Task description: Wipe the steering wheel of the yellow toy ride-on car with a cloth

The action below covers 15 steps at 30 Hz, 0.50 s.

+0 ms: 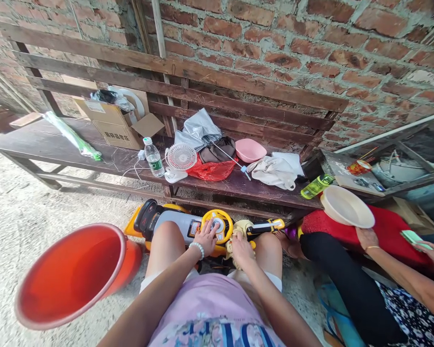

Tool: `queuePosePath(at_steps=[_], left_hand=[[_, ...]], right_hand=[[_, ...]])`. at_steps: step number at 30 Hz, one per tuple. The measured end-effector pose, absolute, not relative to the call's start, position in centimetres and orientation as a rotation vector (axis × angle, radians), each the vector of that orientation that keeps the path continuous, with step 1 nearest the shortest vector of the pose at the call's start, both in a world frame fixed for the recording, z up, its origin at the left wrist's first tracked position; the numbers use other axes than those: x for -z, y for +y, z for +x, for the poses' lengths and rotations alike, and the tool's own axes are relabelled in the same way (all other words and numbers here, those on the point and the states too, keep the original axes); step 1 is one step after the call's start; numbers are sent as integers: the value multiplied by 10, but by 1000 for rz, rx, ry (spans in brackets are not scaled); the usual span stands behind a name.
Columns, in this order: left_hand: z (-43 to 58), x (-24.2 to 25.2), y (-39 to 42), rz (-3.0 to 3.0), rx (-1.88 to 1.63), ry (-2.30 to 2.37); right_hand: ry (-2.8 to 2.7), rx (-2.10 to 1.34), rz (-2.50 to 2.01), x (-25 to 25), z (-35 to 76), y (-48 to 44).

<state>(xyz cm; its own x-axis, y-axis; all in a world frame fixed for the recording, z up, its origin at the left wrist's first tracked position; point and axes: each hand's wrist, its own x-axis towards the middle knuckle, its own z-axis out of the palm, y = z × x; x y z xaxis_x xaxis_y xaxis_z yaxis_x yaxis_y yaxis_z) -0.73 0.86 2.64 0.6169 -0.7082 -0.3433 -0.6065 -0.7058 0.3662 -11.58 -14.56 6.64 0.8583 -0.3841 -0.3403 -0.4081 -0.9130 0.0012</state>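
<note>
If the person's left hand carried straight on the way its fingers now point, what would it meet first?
The left hand already rests on the toy car's yellow steering wheel; going further, it would probably meet the dark wooden bench, though depth is unclear.

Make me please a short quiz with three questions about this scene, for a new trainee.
1. True or false: the left hand rests on the yellow steering wheel of the toy car.
2. What does the right hand press on the car? A) yellow cloth B) water bottle C) pink bowl
3. Fill in: the small white fan stands on the wooden ____.

Key: 1 true; 2 A, the yellow cloth; 3 bench.
</note>
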Motion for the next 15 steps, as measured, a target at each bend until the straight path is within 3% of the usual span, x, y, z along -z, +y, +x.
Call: queuePosePath(at_steps=[4,7,15], left_hand=[[-8,-23,9,2614,679,-1080],[-7,-20,9,2611,691,-1086],[-7,-26,8,2630,708,-1080]], right_hand=[[621,-431,-3043,-112,-109,-180],[472,-550,-3034,-130,-96,-208],[467,-725,-3018,-112,-59,-215]])
